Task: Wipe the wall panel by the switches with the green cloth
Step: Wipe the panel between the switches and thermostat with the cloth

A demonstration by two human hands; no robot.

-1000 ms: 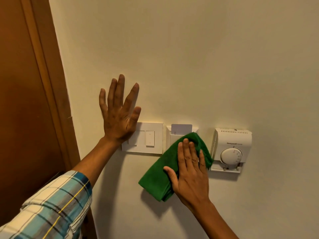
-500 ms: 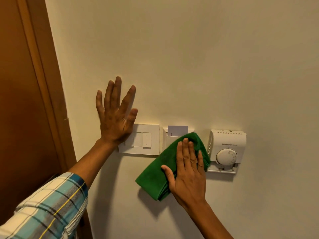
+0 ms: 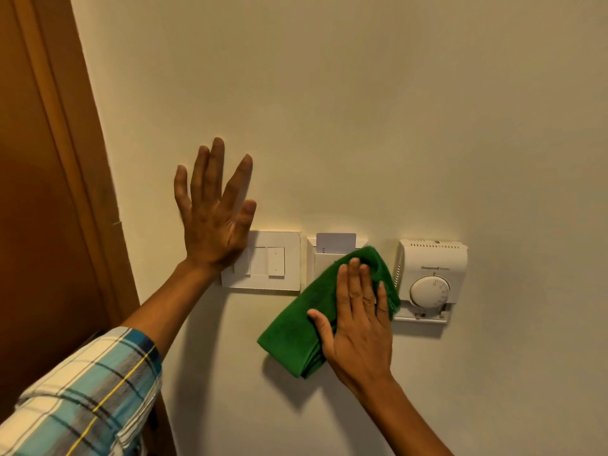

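A: Item one, the green cloth (image 3: 306,324)?

B: Folded, pinned flat to the wall (image 3: 362,110) under your right hand (image 3: 358,327), fingers straight and pressing, not curled round it. Its top corner overlaps the card holder (image 3: 320,261), just beside the thermostat (image 3: 431,278).

A: Your left hand (image 3: 214,222)?

B: Spread flat, fingers loose, holding nothing, its heel over the left edge of the switch plate (image 3: 276,261).

A: Progress?

B: Wiping looks under way. You cover the part below the card holder; no marks show, so what is clean cannot be told. The switch plate likely remains.
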